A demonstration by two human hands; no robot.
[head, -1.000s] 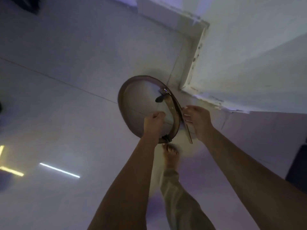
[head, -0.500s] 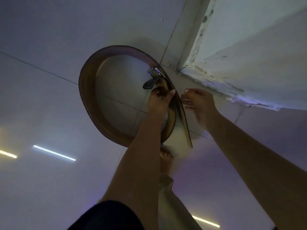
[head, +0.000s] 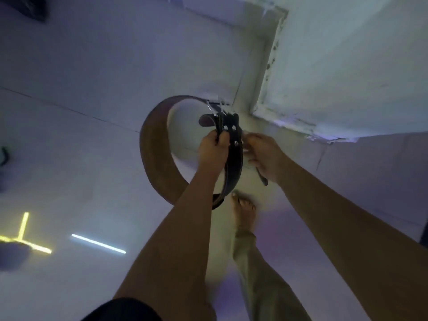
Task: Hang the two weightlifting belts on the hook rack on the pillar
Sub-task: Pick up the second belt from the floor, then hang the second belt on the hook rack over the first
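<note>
A brown leather weightlifting belt is curled into a loop in mid-air above the floor. Its dark strap end with rivets and a metal buckle points up at the loop's right side. My left hand is shut on the strap just below the buckle. My right hand grips the belt's right side, where a loose dark strap tail hangs below the fingers. The white pillar rises at the right, its base close beyond the belt. No hook rack and no second belt are in view.
The white tiled floor reflects light strips at the lower left. My bare foot and trouser leg stand below the belt. A dark object lies at the far top left, and another dark shape sits at the left edge.
The belt has turned so its dark riveted strap faces me and its loop looks narrower. My left hand has shifted its hold near the buckle. The view has pulled back and tilted.
</note>
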